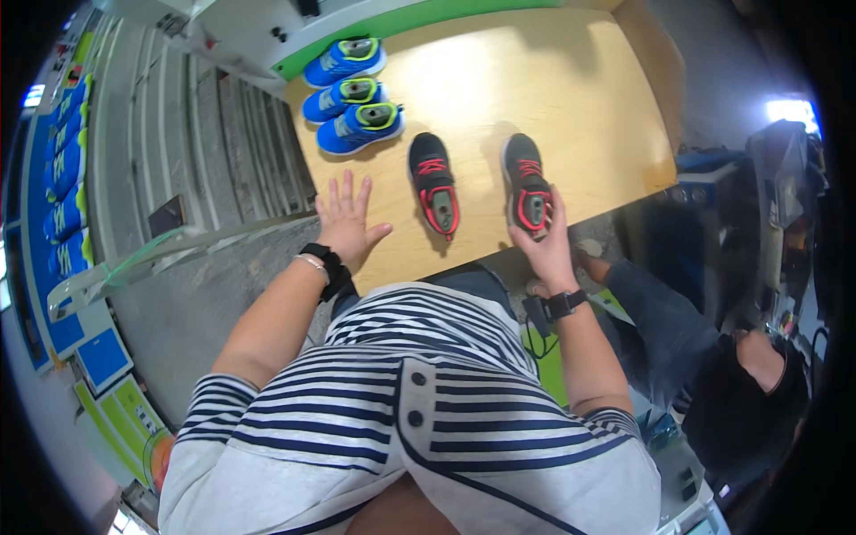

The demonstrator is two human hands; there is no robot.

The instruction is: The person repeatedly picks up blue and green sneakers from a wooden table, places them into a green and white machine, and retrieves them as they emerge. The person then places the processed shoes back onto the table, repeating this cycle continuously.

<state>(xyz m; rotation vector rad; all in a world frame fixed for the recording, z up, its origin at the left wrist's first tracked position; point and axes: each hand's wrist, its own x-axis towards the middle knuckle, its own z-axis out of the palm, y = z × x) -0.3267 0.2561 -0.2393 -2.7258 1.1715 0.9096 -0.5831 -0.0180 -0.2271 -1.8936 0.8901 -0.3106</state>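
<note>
Two black sneakers with red laces and red collar trim are on the light wooden table (pixel 580 98), toes pointing away from me. My right hand (pixel 548 250) grips the heel of the right sneaker (pixel 524 160), thumb on one side and fingers on the other. The left sneaker (pixel 431 178) lies apart from it, touched by neither hand. Left of that shoe, my left hand (pixel 346 216) rests at the table's near left part with its fingers spread and nothing in it. Both black sneakers have a greyish insert in the opening.
Three blue sneakers (pixel 357 129) with yellow-green collars line the table's far left. A grey roller or slat conveyor (pixel 196 143) runs beside the table. More blue shoes (pixel 67 169) stand on a rack at far left. Another person (pixel 740 392) sits close by on the right.
</note>
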